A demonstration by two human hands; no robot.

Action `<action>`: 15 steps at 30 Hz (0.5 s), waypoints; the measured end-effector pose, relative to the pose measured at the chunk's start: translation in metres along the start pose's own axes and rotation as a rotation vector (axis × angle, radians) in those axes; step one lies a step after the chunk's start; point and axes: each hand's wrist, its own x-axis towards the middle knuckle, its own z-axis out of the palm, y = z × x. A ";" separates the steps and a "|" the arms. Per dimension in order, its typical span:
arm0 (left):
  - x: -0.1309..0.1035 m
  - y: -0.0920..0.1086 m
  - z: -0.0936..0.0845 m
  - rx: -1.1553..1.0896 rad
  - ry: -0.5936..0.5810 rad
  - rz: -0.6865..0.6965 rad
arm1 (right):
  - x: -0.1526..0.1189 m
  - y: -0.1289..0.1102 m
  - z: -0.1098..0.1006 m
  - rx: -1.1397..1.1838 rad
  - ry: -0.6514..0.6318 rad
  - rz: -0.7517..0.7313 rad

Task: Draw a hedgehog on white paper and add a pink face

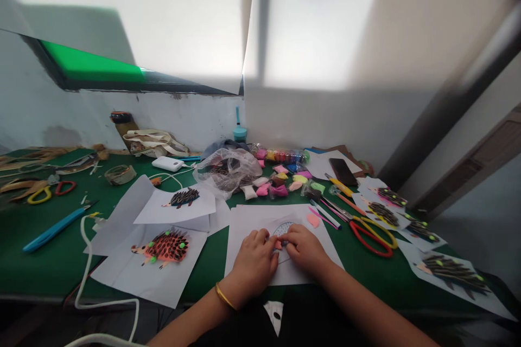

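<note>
We curl the fingers of our left hand and right hand partway, their tips meeting at a small piece of pink clay, though we cannot tell whether either pinches it. The clay sits by the near edge of the dotted drawing on our white paper, with another pink lump beyond our right hand.

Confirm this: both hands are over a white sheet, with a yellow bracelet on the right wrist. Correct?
Not quite: in the head view, the yellow bracelet is on the left wrist. The left hand and right hand are over a white sheet.
</note>
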 end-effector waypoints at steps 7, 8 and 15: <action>0.000 -0.001 0.003 0.001 0.020 0.001 | -0.001 0.003 0.002 0.019 0.037 0.006; -0.001 -0.002 0.003 -0.009 0.030 0.001 | -0.001 0.003 0.002 0.025 0.044 0.010; -0.003 -0.006 0.005 -0.082 0.063 0.024 | 0.001 -0.001 0.001 -0.067 -0.029 -0.048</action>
